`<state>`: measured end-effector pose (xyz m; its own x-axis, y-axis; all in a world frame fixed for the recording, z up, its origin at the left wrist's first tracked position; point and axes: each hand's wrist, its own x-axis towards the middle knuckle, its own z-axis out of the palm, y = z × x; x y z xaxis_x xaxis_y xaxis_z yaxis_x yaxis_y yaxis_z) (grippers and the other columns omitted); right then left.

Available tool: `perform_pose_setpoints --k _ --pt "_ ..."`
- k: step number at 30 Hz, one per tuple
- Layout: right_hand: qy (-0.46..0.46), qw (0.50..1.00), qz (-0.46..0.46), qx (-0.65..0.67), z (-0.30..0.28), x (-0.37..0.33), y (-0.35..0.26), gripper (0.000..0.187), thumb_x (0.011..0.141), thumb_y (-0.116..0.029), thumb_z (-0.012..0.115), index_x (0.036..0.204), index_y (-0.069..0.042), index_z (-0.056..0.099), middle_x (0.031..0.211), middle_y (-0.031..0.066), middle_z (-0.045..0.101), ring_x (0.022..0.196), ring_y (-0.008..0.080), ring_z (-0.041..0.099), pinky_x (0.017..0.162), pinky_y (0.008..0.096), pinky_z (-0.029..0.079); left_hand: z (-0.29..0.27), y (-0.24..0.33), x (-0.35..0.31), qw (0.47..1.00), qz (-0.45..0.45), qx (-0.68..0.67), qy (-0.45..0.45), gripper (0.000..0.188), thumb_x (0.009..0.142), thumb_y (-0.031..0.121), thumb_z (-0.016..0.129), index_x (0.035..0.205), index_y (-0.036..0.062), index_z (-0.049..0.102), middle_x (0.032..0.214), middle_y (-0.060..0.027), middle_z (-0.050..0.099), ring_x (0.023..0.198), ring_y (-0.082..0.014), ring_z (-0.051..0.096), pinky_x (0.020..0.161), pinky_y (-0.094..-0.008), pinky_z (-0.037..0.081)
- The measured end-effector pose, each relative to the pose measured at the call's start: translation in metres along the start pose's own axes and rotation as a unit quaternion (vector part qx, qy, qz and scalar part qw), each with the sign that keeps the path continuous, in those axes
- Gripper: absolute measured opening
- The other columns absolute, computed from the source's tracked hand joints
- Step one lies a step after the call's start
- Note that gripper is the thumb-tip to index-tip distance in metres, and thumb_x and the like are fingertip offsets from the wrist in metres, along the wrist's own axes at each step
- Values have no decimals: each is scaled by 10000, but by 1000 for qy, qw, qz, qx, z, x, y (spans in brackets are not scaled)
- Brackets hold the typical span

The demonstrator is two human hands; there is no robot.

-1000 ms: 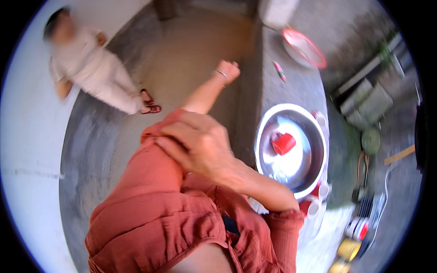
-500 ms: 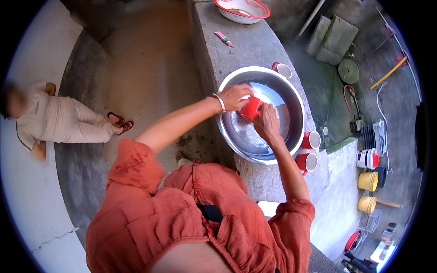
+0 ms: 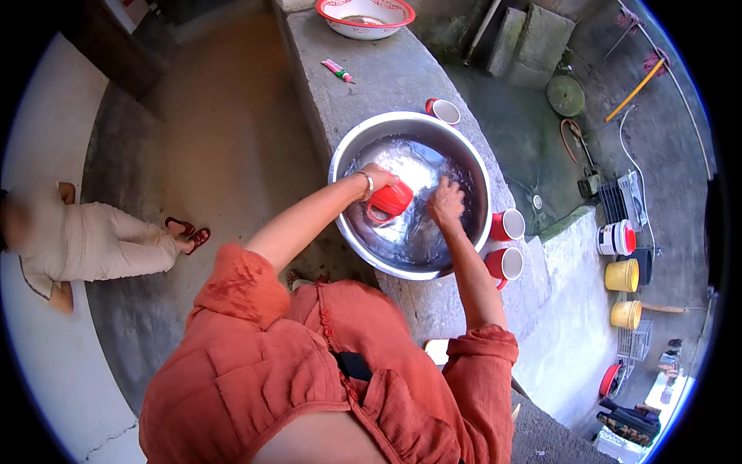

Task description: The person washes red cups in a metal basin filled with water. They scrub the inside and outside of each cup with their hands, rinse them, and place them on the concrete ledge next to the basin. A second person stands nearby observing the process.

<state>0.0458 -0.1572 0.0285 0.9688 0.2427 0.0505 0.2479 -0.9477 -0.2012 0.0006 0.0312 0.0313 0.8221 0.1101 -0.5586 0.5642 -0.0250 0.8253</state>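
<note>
Head view: the left hand (image 3: 379, 178) is clamped on the red mug (image 3: 393, 201), which is tipped over inside the steel basin (image 3: 410, 117). Half a second ago both hands were on the mug; now the right hand (image 3: 447, 203) has let go and is at the water (image 3: 417, 241) beside it, its blurred fingers apart. I take this to mean one hand carries the mug while the other works the water. Whether the mug touches the water I cannot tell.

The basin's wall rings both hands, leaving more room between them than toward the rim. The near mug (image 3: 504, 264) and the middle mug (image 3: 508, 225) stand just right of the basin, by the table's outer edge, so a wide swing of the right forearm could knock them. Farther off, the third mug (image 3: 444, 112) sits near the far rim. The most room on the table (image 3: 402, 81) lies beyond, toward the tube (image 3: 338, 71) and the enamel bowl (image 3: 369, 32).
</note>
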Motion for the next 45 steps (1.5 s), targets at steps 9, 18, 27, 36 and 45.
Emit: perform_pose_setpoints --k 9,18,27,36,45 --pt "2 900 -224 374 -32 -30 -62 256 861 -186 505 1071 -87 615 1014 56 617 967 196 557 851 343 410 2 -4 -11 991 32 -110 -72 277 843 21 439 1104 11 528 958 -113 616 856 -219 615 646 -360 514" --pt "-23 940 -337 48 34 39 -54 255 875 -201 367 982 -74 561 930 157 604 775 344 602 609 442 469 5 -46 33 983 108 -136 -54 266 769 -8 574 1034 12 586 937 -76 633 840 -162 582 749 -296 468" --pt "-80 924 -28 372 13 57 -34 293 780 -230 485 820 17 637 690 208 619 648 266 616 660 384 477 -1 -31 18 987 103 -111 -55 287 843 -2 523 1128 24 529 1026 -66 606 910 -160 575 820 -303 466" --pt "38 912 -352 206 -10 -7 -64 329 795 -300 537 1029 -69 550 1049 104 520 1023 296 460 857 423 358 -3 -29 22 980 -24 -188 -69 293 846 67 489 1126 134 543 1018 -15 579 885 -108 568 716 -232 482" --pt "-20 948 -276 159 10 32 -86 206 842 -242 430 963 -120 543 983 113 560 949 290 532 813 427 379 -4 -21 21 951 13 -304 -51 169 852 38 491 987 88 580 909 -52 621 802 -144 594 641 -298 504"
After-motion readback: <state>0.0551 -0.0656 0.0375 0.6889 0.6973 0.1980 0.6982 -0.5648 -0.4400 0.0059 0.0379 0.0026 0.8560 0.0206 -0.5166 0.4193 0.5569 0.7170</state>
